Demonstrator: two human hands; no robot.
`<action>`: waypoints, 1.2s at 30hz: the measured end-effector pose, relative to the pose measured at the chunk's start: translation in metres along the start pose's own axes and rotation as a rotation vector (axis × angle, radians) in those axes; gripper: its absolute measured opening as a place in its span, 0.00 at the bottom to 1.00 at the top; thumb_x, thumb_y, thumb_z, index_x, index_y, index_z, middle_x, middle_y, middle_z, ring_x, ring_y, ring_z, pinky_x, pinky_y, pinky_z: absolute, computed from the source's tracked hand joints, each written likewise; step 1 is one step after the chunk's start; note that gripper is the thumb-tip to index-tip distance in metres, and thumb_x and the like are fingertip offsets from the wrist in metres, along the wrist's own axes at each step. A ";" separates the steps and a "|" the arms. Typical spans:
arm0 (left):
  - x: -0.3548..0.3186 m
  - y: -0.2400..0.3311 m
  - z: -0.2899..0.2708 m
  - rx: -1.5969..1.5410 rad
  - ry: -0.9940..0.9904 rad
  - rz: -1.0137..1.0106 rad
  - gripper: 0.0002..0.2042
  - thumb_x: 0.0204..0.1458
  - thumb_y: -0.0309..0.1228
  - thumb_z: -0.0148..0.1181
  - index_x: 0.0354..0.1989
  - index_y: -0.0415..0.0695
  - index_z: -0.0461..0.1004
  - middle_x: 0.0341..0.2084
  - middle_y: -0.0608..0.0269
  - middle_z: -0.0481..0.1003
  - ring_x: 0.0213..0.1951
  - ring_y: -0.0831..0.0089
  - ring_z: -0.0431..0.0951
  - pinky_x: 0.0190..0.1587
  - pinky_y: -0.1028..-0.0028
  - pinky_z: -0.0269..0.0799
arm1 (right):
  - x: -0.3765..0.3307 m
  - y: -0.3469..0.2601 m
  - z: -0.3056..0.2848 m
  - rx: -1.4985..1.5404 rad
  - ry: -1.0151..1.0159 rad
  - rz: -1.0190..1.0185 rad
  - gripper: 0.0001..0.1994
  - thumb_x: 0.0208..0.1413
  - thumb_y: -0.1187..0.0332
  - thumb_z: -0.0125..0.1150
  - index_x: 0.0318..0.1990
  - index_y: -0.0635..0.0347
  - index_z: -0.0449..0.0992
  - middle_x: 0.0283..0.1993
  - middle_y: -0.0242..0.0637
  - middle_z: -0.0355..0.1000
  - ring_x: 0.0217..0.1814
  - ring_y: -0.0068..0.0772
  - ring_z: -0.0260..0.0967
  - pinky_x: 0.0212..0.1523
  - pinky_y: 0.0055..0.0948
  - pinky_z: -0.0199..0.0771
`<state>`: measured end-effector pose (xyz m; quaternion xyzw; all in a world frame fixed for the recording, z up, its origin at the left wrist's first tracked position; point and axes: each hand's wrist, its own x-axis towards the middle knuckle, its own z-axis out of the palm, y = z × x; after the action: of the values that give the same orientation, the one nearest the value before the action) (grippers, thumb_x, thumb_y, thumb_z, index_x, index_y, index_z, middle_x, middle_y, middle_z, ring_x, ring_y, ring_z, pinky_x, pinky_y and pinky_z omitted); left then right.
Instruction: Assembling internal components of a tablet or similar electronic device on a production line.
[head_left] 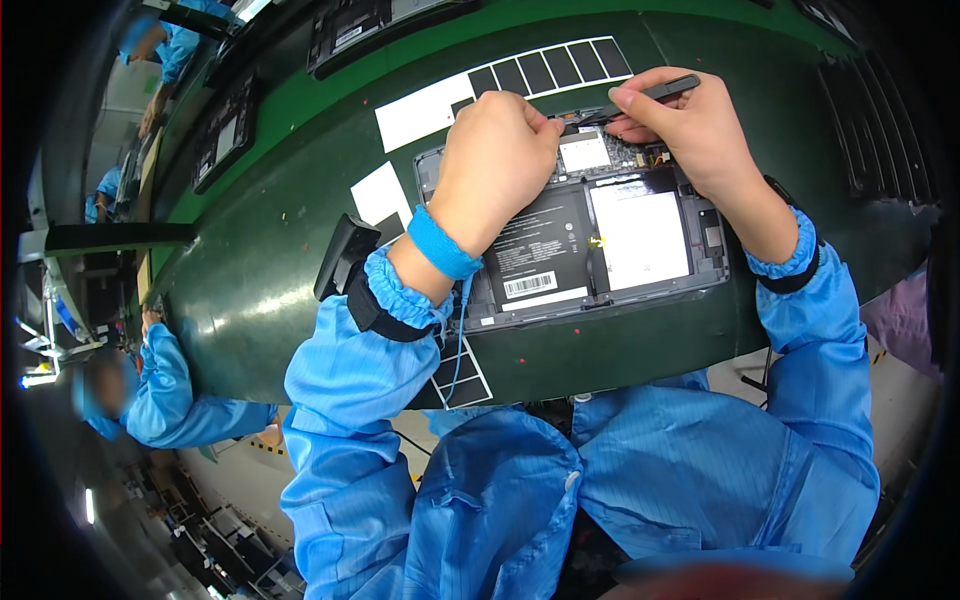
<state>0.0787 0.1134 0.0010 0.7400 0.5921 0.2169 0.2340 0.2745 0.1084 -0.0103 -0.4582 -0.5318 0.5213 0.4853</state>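
An opened tablet-like device (pixel 710 270) lies in front of me on the green table, its inside facing up. A black battery (pixel 540 235) and a white-labelled panel (pixel 642 238) fill its near half; a circuit board (pixel 628 156) runs along the far half. My right hand (pixel 700 130) grips black tweezers (pixel 672 88), their tips pointing left over the far edge of the board. Bent over the device's far left part, my left hand (pixel 500 150) has thumb and fingers pinched close to the tweezer tips. Whatever that pinch holds is hidden.
White sheets with black rectangular stickers (pixel 550 72) lie beyond the device and to its left. A black block-shaped object (pixel 347 255) stands beside my left forearm. Other devices (pixel 225 130) sit farther off. Black slotted racks (pixel 875 125) are at right. Co-workers (pixel 165 390) sit at left.
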 end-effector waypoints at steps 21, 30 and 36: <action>0.022 0.005 -0.026 -0.218 -0.386 -0.270 0.16 0.44 0.38 0.68 0.14 0.43 0.71 0.10 0.64 0.73 0.10 0.83 0.68 0.11 0.85 0.54 | -0.002 0.001 0.005 0.097 0.176 -0.167 0.12 0.54 0.68 0.62 0.36 0.72 0.75 0.32 0.45 0.75 0.35 0.29 0.76 0.38 0.21 0.78; -0.036 -0.004 -0.054 -0.084 0.016 0.075 0.16 0.49 0.39 0.60 0.22 0.36 0.77 0.13 0.60 0.73 0.18 0.73 0.72 0.25 0.74 0.68 | 0.001 0.005 0.002 0.150 0.134 -0.106 0.13 0.55 0.68 0.61 0.41 0.73 0.74 0.37 0.46 0.74 0.39 0.34 0.75 0.42 0.25 0.78; -0.133 -0.107 -0.078 0.228 0.326 0.016 0.20 0.48 0.37 0.61 0.46 0.36 0.72 0.49 0.47 0.71 0.51 0.53 0.71 0.50 0.65 0.67 | -0.003 -0.053 0.069 -0.021 -0.161 -0.091 0.13 0.54 0.66 0.61 0.40 0.68 0.75 0.37 0.42 0.74 0.38 0.30 0.75 0.40 0.24 0.77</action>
<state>-0.0786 0.0106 -0.0072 0.7213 0.6371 0.2675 0.0481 0.2077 0.0959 0.0439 -0.3952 -0.5948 0.5283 0.4592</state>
